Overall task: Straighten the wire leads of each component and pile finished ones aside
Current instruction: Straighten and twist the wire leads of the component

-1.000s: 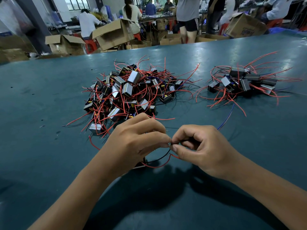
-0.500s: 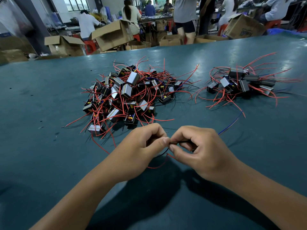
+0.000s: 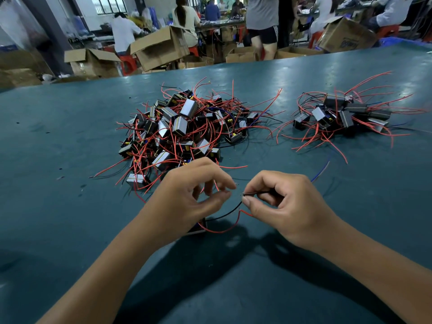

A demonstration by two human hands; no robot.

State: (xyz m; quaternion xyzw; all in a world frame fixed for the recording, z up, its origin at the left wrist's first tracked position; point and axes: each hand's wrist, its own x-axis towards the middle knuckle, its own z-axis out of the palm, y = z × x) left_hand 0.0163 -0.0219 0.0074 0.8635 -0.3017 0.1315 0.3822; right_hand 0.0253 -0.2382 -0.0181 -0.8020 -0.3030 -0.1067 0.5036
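Note:
A small black component lies on the green table, partly hidden under my left hand. Its black lead arcs up to my right hand, which pinches the lead's bare tip between thumb and forefinger. A red lead loops from the component toward my right thumb. My left hand hovers with fingers loosely curled, thumb and forefinger apart, a short gap from the wire tip. A big tangled pile of components sits just beyond my hands. A smaller pile lies at the right.
A blue wire trails out past my right hand. Open cardboard boxes and several seated and standing people are beyond the table's far edge.
My left hand has let go of the wire tip and drawn slightly left. The hands, which were touching, are now a short gap apart. My right hand keeps its pinch.

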